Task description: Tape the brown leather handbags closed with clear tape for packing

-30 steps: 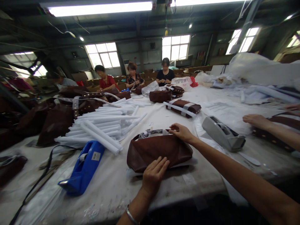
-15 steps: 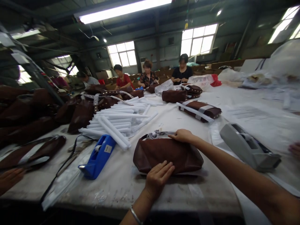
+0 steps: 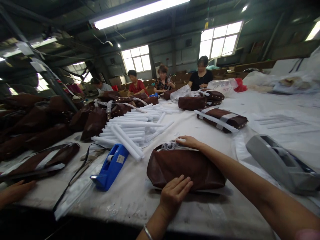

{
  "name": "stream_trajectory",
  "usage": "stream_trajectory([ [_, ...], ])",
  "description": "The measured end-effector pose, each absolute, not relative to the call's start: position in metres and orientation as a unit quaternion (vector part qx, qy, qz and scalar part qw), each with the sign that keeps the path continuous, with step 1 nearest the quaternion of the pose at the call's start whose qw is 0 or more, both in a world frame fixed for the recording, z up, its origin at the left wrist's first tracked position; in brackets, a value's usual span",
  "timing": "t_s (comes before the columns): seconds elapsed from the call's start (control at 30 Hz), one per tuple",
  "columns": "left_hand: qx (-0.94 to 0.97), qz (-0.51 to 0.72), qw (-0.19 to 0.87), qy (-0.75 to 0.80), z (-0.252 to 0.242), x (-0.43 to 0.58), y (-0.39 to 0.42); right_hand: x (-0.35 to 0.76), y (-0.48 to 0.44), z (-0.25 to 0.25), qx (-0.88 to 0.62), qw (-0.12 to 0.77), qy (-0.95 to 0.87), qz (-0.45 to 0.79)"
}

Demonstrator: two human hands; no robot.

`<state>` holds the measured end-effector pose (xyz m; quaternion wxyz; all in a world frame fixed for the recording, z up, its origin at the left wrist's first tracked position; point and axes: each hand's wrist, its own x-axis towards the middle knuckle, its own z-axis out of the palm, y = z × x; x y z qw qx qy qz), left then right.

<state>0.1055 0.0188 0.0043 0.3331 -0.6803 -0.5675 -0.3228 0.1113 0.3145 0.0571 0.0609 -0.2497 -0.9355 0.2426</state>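
While against left grip point(image 3: 174, 194), brown bag point(image 3: 185, 163).

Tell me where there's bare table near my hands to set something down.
One bare patch lies between the blue tape dispenser and the brown bag your left hand rests on. A smaller, mostly bare one lies between the white tubes and the taped bag. It's crowded at the left, with heaped bags.
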Motion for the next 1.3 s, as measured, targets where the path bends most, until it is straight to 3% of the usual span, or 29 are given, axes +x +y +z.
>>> stream_trajectory([
  [0.2, -0.685, -0.303, 0.323, -0.578, -0.003, 0.104, 0.018, 0.095, 0.300, 0.053, -0.173, 0.134, -0.918, 0.332],
  [0.4, -0.679, -0.331, 0.322, -0.571, 0.000, 0.104, 0.018, 0.107, 0.307, 0.058, -0.219, 0.240, -0.841, 0.432],
  [0.63, -0.683, -0.340, 0.314, -0.566, -0.001, 0.104, 0.019, 0.165, 0.325, 0.104, -0.254, 0.353, -0.708, 0.557],
  [0.8, -0.698, -0.323, 0.296, -0.566, 0.000, 0.102, 0.016, 0.216, 0.295, 0.127, -0.230, 0.380, -0.676, 0.587],
  [1.0, -0.704, -0.312, 0.296, -0.565, -0.001, 0.100, 0.016, 0.269, 0.220, 0.097, -0.190, 0.347, -0.803, 0.446],
  [1.13, -0.710, -0.291, 0.294, -0.570, -0.003, 0.101, 0.014, 0.292, 0.185, 0.058, -0.057, 0.310, -0.896, 0.313],
  [1.3, -0.714, -0.222, 0.283, -0.601, 0.004, 0.112, 0.014, 0.303, 0.176, 0.026, 0.029, 0.334, -0.931, 0.142],
])
